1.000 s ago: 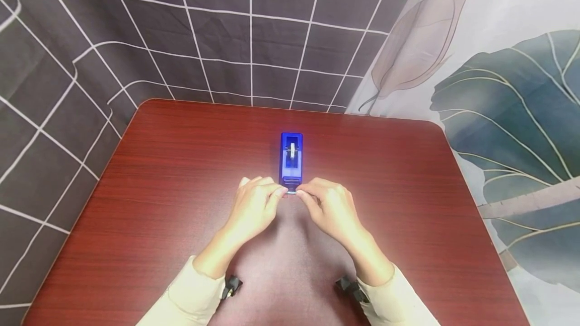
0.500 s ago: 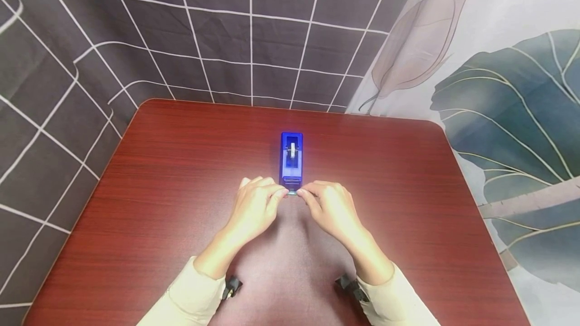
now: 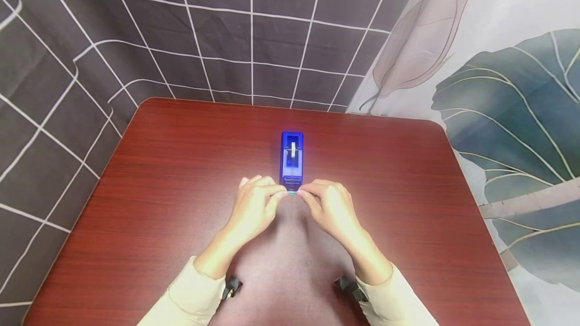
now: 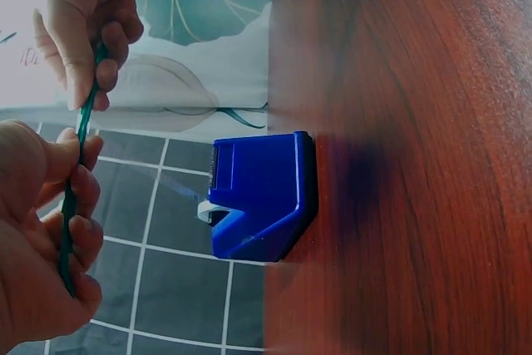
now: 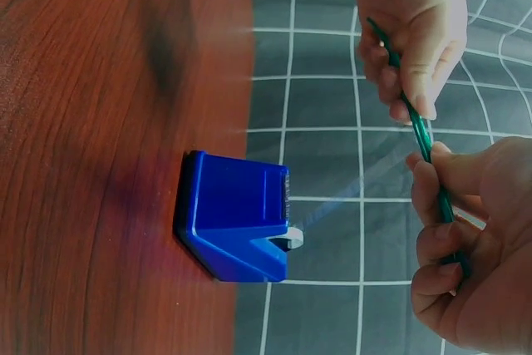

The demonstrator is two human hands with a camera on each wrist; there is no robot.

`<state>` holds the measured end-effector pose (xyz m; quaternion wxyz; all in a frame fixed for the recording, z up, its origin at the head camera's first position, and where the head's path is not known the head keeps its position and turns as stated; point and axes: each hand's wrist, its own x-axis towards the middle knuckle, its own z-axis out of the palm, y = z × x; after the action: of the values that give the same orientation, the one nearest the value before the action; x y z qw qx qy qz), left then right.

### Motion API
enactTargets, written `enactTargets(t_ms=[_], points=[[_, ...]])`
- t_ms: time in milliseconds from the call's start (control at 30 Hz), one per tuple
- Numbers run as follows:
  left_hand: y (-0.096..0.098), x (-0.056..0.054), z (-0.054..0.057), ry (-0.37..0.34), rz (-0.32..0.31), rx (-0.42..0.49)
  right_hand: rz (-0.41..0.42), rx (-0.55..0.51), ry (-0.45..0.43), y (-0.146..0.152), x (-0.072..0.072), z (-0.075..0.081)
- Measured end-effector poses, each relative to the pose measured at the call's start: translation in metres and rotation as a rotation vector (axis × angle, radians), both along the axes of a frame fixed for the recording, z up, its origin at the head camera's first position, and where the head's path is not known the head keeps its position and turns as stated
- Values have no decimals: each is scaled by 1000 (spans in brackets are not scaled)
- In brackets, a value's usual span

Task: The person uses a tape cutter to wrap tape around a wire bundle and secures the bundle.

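Note:
Both hands are raised over the table, in front of a blue tape dispenser with a small white tape roll. Between them they hold a thin, shiny green strip, seen nearly edge-on. My left hand pinches it between thumb and fingers, its other fingers curled along it. My right hand grips the other part the same way, the thumbs close together. From the roll a clear length of tape stretches toward the strip. Exactly what the green strip is, I cannot tell.
The dispenser stands on a reddish-brown wooden table. Behind and to the left hangs a dark grey curtain with white grid lines. A white cloth with large leaf prints hangs along the right side.

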<state>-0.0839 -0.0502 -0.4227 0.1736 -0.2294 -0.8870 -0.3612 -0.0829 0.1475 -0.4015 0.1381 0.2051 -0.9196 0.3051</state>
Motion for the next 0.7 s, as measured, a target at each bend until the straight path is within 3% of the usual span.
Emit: enactTargets(t_ms=[700], points=[[2, -2, -6, 89, 48, 99, -16, -49, 87, -4, 0, -4]])
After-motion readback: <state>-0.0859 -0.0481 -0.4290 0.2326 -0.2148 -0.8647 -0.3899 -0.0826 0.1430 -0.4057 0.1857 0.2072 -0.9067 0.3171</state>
